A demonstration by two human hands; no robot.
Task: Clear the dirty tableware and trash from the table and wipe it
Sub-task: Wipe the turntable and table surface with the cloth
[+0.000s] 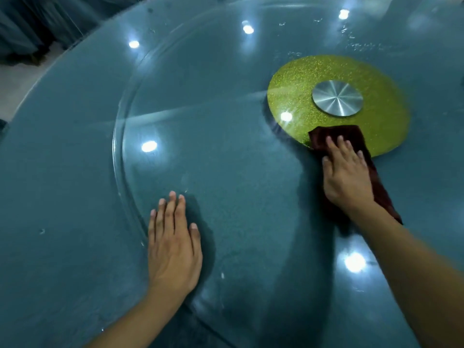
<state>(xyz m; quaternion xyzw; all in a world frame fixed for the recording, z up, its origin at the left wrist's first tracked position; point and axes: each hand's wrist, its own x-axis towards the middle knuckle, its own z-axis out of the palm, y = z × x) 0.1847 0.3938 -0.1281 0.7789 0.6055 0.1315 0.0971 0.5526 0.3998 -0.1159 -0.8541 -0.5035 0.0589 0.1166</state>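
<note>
Right hand (347,174), fingers flat, presses the dark red cloth (351,136) onto the glass turntable (226,159) at 3 o'clock. Left hand (173,244) rests flat, holding nothing, at 6 o'clock. No tableware visible; smears on the counter (50,197) suggest wiping continues.

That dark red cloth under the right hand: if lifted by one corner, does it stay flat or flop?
Probably flops: the cloth looks soft, creased and folded under the right hand. Likely light, since flat straight fingers alone seem to steer it. It should slide easily on the glossy glass turntable, where the left hand rests flat.
</note>
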